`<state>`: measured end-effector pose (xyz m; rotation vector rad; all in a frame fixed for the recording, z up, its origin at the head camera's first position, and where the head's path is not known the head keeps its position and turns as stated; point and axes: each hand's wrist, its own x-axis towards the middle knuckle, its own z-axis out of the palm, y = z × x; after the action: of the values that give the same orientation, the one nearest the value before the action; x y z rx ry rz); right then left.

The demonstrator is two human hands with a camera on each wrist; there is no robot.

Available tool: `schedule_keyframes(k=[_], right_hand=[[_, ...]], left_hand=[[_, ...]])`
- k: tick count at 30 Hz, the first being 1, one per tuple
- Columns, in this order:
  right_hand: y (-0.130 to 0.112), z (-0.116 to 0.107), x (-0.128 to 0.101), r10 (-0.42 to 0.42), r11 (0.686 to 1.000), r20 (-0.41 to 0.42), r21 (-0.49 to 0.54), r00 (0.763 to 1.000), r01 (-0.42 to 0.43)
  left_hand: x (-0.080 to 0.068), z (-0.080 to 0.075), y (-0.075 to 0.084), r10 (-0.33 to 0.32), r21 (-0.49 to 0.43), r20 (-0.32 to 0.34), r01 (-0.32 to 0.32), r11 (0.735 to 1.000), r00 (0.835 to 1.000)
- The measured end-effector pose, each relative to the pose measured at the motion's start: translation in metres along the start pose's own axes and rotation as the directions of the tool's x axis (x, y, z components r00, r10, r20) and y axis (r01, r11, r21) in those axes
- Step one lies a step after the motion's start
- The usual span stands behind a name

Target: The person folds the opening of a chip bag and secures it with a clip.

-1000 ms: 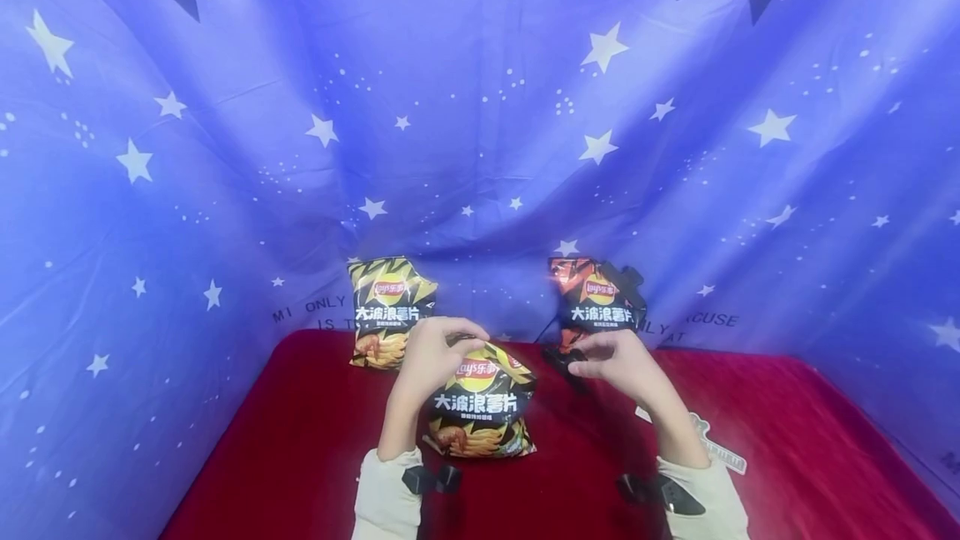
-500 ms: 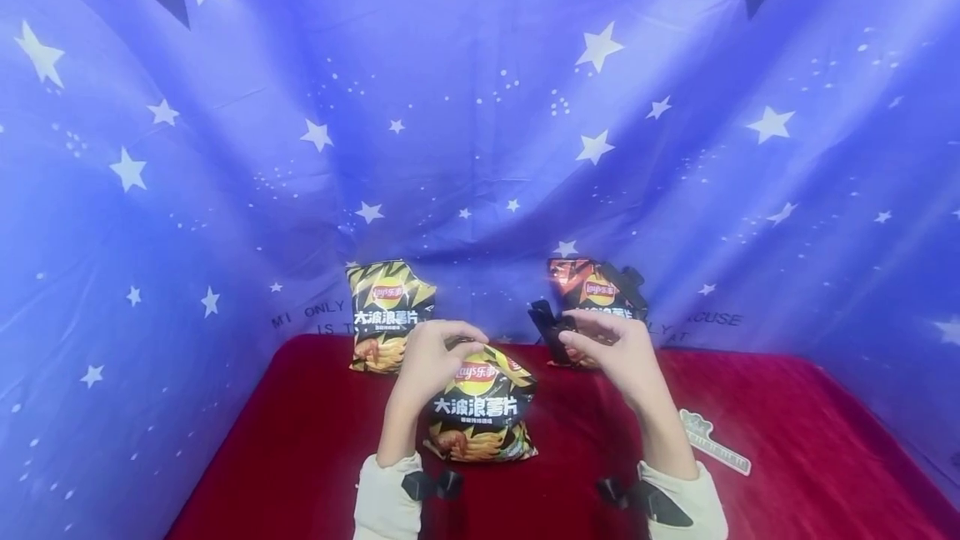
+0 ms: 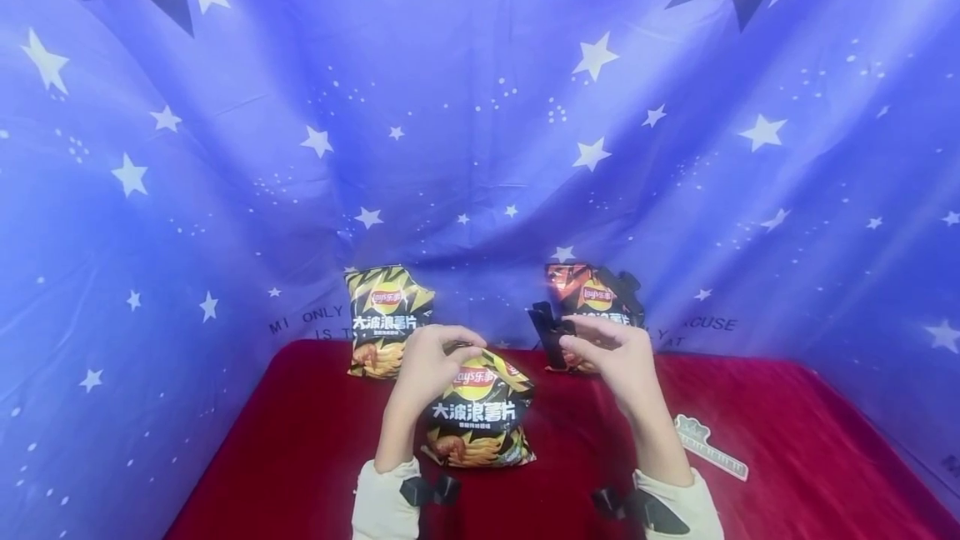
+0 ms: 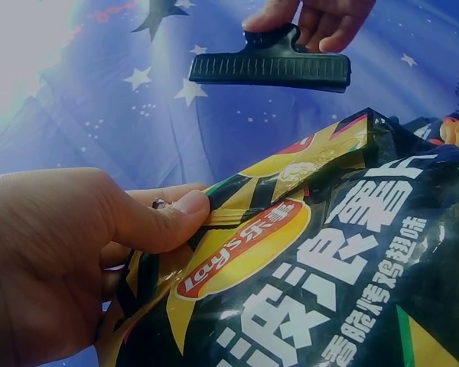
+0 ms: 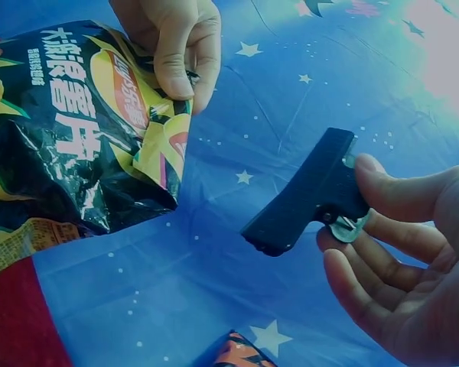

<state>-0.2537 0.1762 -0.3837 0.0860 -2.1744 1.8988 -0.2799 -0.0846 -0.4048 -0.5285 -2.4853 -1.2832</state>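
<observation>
At the back left of the desk point(image 3: 285, 448), which is draped in red cloth, we see a yellow-and-black chip bag point(image 3: 385, 321) standing upright against the starry blue backdrop point(image 3: 480, 123), well apart from our hands.

Nearer the front edge, around the middle, our left hand point(image 3: 429, 363) pinches the gathered top of the open chip bag point(image 3: 480, 419); the left wrist view shows the thumb point(image 4: 164, 222) pressing the crumpled foil against the fingers behind it, so this grip is clenched on the bag's mouth. The bag stands on the red cloth, tilted a little.

Just to the right, our right hand point(image 3: 611, 355) holds a black bag clip point(image 3: 549, 332) by its handle end, thumb and fingers curled round the lever. The clip hangs in the air near the bag's top but clear of it. We cannot tell whether it is squeezed apart.

Behind that hand, toward the back right, an orange-and-black chip bag point(image 3: 592, 300) leans on the backdrop with something dark at its top. A pale flat ruler-like piece point(image 3: 708, 445) lies near the right edge.

As we judge it, the fold could spring loose if the left pinch slackens, and the clip might then bite only part of the foil. A hard push from the right could also tip the light bag over.
</observation>
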Motion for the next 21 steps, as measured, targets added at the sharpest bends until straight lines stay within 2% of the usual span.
schedule_keyframes(k=[8,15,21], right_hand=[[0.0045,0.0022,0.0023,-0.04,0.999,-0.081,0.0,0.996,0.041],[0.0079,0.0039,0.0034,-0.042,0.999,-0.043,-0.027,0.998,0.041],[0.0065,0.0045,0.0031,-0.008,1.0,-0.013,0.001,1.0,0.008]], left_hand=[[0.0005,0.0012,-0.0008,-0.001,0.008,-0.005,0.001,1.0,1.0],[0.0002,0.0006,-0.0003,0.001,-0.005,-0.006,-0.001,1.0,1.0],[0.0015,0.0011,0.0007,0.02,-0.007,-0.013,-0.02,1.0,1.0]])
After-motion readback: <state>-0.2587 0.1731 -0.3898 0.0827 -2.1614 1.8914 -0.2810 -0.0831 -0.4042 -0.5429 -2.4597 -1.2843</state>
